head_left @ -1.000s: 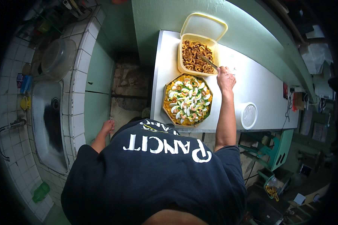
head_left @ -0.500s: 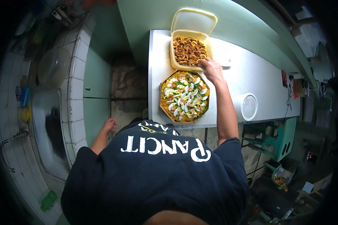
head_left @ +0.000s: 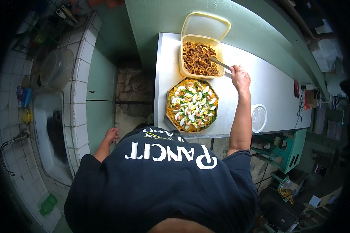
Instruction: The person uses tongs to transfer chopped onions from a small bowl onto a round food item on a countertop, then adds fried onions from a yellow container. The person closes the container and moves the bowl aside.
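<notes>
My right hand (head_left: pixel 240 77) is closed round the handle of a slim metal utensil (head_left: pixel 220 63). Its far end rests in cooked squid rings and brown pieces (head_left: pixel 198 58); whether it is a spoon or tongs is unclear. The food fills a yellowish plastic container (head_left: pixel 184 73) with its lid (head_left: pixel 206 26) tipped back. Just in front is an octagonal box (head_left: pixel 168 112) of orange noodles topped with egg slices (head_left: pixel 201 101), shrimp, greens and a few squid rings. My left hand (head_left: pixel 112 134) hangs by my side, fingers curled, with nothing visible in it.
A white round tub (head_left: pixel 259 118) stands right of my forearm on the white table (head_left: pixel 276 93). A green wall (head_left: pixel 256 31) runs behind. At left are a tiled counter (head_left: pixel 80 83) and a sink (head_left: pixel 46 101). Green stools (head_left: pixel 286 149) stand beneath the table's right end.
My right hand has moved from the container's front right corner out to the right, and the utensil now shows in its grip. My left hand stays low. The whole view has shifted slightly.
</notes>
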Demonstrator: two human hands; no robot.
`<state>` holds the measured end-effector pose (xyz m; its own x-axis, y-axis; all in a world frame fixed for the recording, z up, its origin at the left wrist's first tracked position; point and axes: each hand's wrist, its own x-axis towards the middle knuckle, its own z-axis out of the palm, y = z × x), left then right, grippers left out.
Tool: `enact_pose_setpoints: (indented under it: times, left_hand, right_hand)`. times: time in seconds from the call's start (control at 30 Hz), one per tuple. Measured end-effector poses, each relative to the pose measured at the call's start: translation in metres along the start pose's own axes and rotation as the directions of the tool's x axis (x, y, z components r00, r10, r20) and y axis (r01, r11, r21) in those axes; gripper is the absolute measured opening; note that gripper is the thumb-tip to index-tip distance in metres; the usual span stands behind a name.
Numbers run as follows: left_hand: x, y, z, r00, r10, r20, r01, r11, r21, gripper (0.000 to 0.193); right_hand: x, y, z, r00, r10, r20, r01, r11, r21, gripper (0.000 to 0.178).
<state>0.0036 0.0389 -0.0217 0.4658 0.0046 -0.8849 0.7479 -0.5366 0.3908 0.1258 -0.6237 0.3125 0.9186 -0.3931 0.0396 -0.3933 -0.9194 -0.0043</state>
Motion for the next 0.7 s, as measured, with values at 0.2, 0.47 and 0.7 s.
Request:
enact_pose_setpoints:
  times: [0.2, 0.47, 0.7]
  left_hand:
    - [0.007, 0.021, 0.009, 0.999, -0.054, 0.001, 0.054, 0.996, -0.068, 0.029]
    - [-0.019, 0.059, 0.005, 0.998, -0.059, -0.005, 0.059, 0.998, -0.026, 0.027]
    - [-0.012, 0.022, 0.006, 0.994, -0.107, -0.021, 0.104, 0.991, -0.082, 0.026]
  right_hand:
    - [-0.001, -0.02, 0.022, 0.947, -0.319, 0.022, 0.313, 0.939, 0.141, 0.012]
    - [0.048, -0.009, 0.005, 0.939, -0.341, 0.027, 0.342, 0.933, -0.112, 0.013]
    - [0.028, -0.004, -0.004, 0.972, -0.225, -0.067, 0.218, 0.971, -0.097, 0.022]
